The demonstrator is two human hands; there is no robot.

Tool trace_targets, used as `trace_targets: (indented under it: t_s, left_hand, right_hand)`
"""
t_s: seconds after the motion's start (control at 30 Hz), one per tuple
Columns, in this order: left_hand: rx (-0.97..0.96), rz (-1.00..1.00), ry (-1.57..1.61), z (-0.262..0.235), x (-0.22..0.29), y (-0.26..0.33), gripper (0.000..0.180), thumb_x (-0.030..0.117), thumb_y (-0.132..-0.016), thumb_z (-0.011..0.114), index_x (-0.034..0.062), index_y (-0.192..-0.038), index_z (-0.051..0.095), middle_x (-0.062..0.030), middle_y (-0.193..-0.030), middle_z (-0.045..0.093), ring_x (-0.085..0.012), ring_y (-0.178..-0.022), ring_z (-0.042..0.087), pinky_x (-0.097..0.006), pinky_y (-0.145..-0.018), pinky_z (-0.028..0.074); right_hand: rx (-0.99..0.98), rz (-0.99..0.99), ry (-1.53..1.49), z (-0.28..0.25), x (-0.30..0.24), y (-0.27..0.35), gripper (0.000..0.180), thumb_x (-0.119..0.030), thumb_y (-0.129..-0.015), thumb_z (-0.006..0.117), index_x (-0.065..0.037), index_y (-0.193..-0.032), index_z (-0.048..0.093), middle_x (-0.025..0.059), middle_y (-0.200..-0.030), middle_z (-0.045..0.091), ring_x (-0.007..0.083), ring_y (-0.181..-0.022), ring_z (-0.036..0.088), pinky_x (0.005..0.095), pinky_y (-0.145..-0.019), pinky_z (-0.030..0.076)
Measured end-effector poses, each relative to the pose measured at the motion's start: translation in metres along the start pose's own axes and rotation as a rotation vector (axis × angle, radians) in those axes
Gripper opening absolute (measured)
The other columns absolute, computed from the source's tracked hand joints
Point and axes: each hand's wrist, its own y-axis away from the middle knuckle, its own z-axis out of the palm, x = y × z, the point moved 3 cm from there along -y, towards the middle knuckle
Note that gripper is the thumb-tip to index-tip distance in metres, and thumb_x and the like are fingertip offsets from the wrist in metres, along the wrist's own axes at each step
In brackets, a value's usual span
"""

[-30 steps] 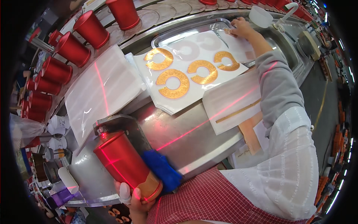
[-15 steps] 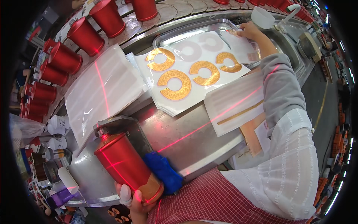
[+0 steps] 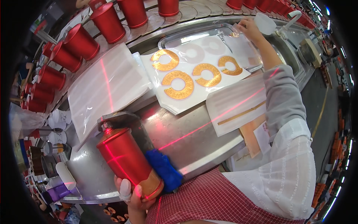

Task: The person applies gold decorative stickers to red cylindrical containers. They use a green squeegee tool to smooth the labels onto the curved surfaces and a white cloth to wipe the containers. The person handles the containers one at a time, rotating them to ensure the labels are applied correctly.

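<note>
Steel surface (image 3: 194, 130), red cups (image 3: 108, 22) now shifted along the conveyor: left hand (image 3: 132, 194) grips a red can (image 3: 125, 158) near the body; right hand (image 3: 250, 30), far off, pinches a sheet (image 3: 242, 48) in the tray (image 3: 175, 37).

- Four gold C-shaped foil decals (image 3: 179, 84) are counted on the white backing sheet (image 3: 167, 106).
- One red cylindrical metal canister (image 3: 126, 160) with a gold base band is seen held in one hand.
- One blue cloth pad (image 3: 164, 170) is seen beside it.
- One shallow steel tray (image 3: 175, 37) is seen.
- At least eleven red tapered metal cups (image 3: 108, 22) are counted along the conveyor; those farther off are cut off at the rim.
</note>
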Motion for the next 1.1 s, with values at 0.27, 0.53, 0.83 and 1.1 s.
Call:
trace_targets:
  t_s: [0.27, 0.53, 0.83, 1.1]
  left_hand:
    - [0.063, 0.060, 0.178, 0.001, -0.005, -0.010, 0.056, 0.054, -0.086, 0.062, 0.0115, -0.122, 0.053, -0.0183, -0.141, 0.042, -0.0420, -0.130, 0.040, -0.065, -0.103, 0.030]
    - [0.173, -0.142, 0.318, -0.022, 0.007, -0.057, 0.054, 0.052, -0.095, 0.047, 0.0019, -0.110, 0.060, -0.0250, -0.137, 0.046, -0.0417, -0.132, 0.038, -0.053, -0.111, 0.025]
    - [0.223, -0.249, 1.028, -0.018, 0.007, -0.064, 0.012, 0.007, -0.094, 0.051, 0.0030, -0.101, 0.059, -0.0257, -0.144, 0.040, -0.0340, -0.134, 0.039, -0.045, -0.111, 0.030]
    - [0.142, -0.159, 0.536, -0.039, 0.012, -0.075, 0.006, 0.008, -0.083, 0.059, 0.0042, -0.087, 0.058, -0.0222, -0.136, 0.050, -0.0383, -0.136, 0.032, -0.049, -0.111, 0.021]
  right_hand:
    - [-0.262, 0.014, -0.709, -0.043, -0.190, 0.047, 0.019, -0.026, -0.091, 0.064, -0.008, -0.087, 0.062, 0.0016, -0.126, 0.053, 0.0083, -0.086, 0.048, 0.0237, -0.073, 0.041]
    - [-0.112, -0.380, -1.250, -0.078, -0.390, 0.179, 0.013, -0.015, -0.084, 0.072, -0.006, -0.087, 0.064, 0.0151, -0.121, 0.051, 0.0262, -0.117, 0.049, 0.0367, -0.095, 0.042]
    - [-0.067, -0.387, -1.329, -0.083, -0.456, 0.264, 0.016, -0.019, -0.086, 0.070, -0.005, -0.087, 0.062, 0.0169, -0.124, 0.047, 0.0297, -0.114, 0.048, 0.0380, -0.096, 0.040]
    - [-0.065, -0.405, -1.157, -0.095, -0.434, 0.268, 0.018, -0.018, -0.080, 0.073, -0.006, -0.087, 0.061, 0.0187, -0.121, 0.050, 0.0357, -0.112, 0.050, 0.0436, -0.095, 0.040]
